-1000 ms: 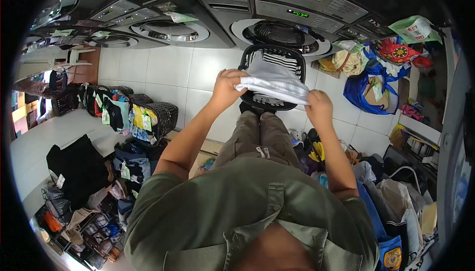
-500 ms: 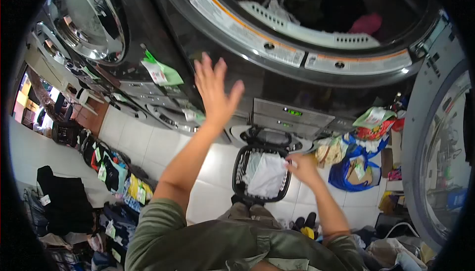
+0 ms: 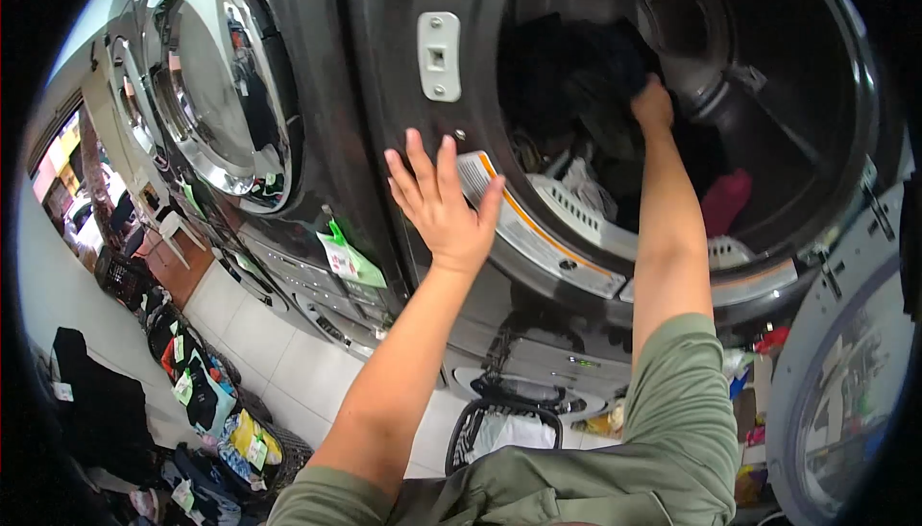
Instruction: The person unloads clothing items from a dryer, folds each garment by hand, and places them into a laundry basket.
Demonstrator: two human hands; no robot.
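Note:
My right hand (image 3: 653,106) reaches through the round opening into the dryer drum (image 3: 778,132). Its fingers are curled into a dark garment (image 3: 610,79) in the pile and partly hidden by the cloth. A pink piece of clothing (image 3: 726,202) and a whitish cloth (image 3: 588,188) lie lower in the drum, near the perforated lint-filter edge (image 3: 591,223). My left hand (image 3: 444,217) is open with fingers spread, against or just in front of the dark machine front, beside the orange-edged label (image 3: 547,243). It holds nothing.
The dryer's round door (image 3: 845,363) hangs open on the right. Below me a black basket (image 3: 461,430) holds white cloth (image 3: 514,433). Another machine (image 3: 216,74) with a green-and-white tag (image 3: 351,259) stands left. Baskets of tagged clothes (image 3: 216,391) line the left wall.
My right hand has gone from the basket's rim up into the drum and onto the dark clothes. The left hand stays spread by the machine front. The view has shifted closer to the drum.

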